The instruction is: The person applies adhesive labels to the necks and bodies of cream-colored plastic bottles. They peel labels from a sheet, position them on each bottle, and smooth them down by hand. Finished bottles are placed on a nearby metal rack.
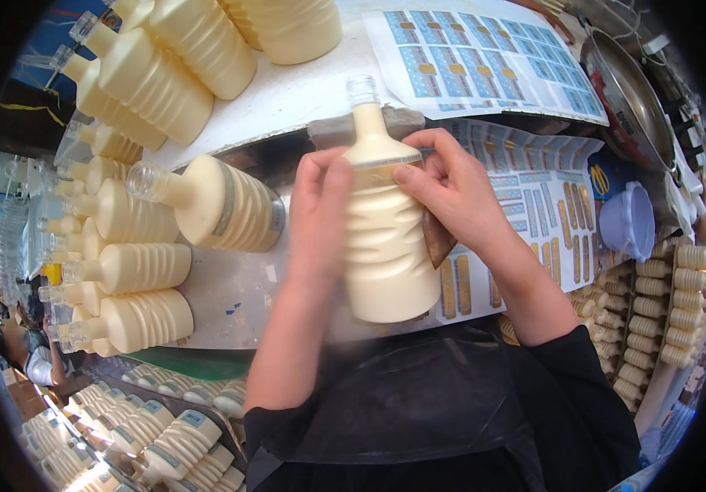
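Note:
A cream-coloured bottle [390, 246] with a rippled body and a clear threaded neck lies before me, its mouth pointing away. A gold and grey strip label [381, 174] runs across its shoulder. My left hand [320, 193], slightly smeared by motion, grips the bottle's left edge with thumb and bent fingers. My right hand [451, 184] presses its thumb on the label's right part, the forefinger curled at the bottle's shoulder. Beneath the right hand a brown wedge-shaped piece [439, 239] shows; whether the hand holds it I cannot tell.
Another bottle [226, 205] with a strip label stands to the left, beside rows of plain cream bottles [143, 250]. Printed label sheets [484, 61] lie at the far right. A lilac bucket [628, 221] and a metal pan [628, 90] are at the right; labelled bottles [185, 443] fill the lower left.

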### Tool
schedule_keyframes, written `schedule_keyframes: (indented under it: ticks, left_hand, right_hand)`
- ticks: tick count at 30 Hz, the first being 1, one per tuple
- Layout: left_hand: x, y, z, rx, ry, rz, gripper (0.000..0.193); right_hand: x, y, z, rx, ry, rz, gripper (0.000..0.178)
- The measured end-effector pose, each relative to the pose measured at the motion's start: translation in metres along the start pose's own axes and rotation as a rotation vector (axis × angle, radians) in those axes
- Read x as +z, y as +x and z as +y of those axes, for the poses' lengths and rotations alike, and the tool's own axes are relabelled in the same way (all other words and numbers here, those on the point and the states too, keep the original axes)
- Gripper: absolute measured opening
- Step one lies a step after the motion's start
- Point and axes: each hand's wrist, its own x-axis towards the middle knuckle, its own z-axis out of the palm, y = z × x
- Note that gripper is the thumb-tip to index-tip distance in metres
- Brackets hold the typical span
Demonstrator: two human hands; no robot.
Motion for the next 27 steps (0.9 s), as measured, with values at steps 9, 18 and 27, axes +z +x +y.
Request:
schedule_keyframes:
  ticks: [9,18,27]
  left_hand:
    - [0.010,-0.008,0.011,-0.141,-0.331,0.056,0.041]
    - [0.011,-0.011,0.007,-0.042,0.048,0.018,0.037]
    - [0.012,-0.012,0.010,-0.135,-0.376,-0.021,0.038]
  right_hand:
    - [-0.004,0.003,0.006,0.006,0.088,-0.022,0.057]
    - [-0.004,0.013,-0.027,-0.005,-0.339,-0.001,0.052]
    - [-0.004,0.012,-0.015,-0.011,-0.119,0.017,0.044]
